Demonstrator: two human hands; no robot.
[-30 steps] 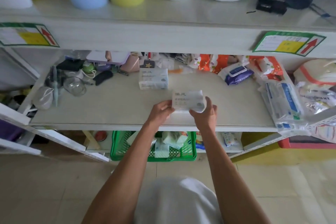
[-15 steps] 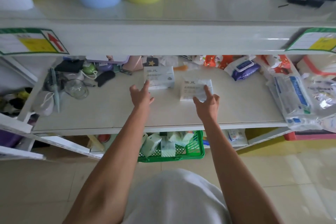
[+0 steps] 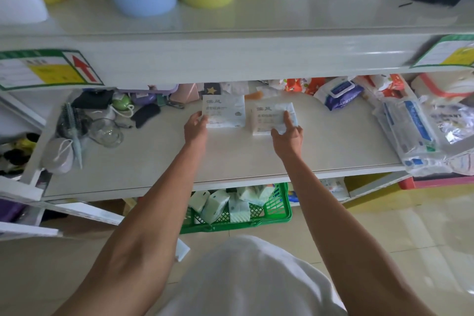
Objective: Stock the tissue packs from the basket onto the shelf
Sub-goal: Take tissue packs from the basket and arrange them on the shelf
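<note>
Two pale tissue packs lie side by side at the back of the middle shelf (image 3: 230, 161). My left hand (image 3: 196, 129) pinches the front left corner of the left tissue pack (image 3: 225, 109). My right hand (image 3: 287, 136) holds the right tissue pack (image 3: 266, 117) at its front right, with the index finger flat on top. The two packs almost touch. Under the shelf, a green basket (image 3: 283, 209) stands on the floor with several more tissue packs (image 3: 218, 205) in it, partly hidden by the shelf edge.
On the shelf's left are a hairbrush (image 3: 73, 127), a glass (image 3: 106, 132) and small clutter. A blue wipes pack (image 3: 341, 93) and plastic-wrapped packets (image 3: 410, 133) fill the right. Bottles stand on the upper shelf (image 3: 230, 15).
My right hand carried a tissue pack from the shelf's front edge to the back, beside the pack lying there. My left hand let go of it and reached to the left pack's corner.
</note>
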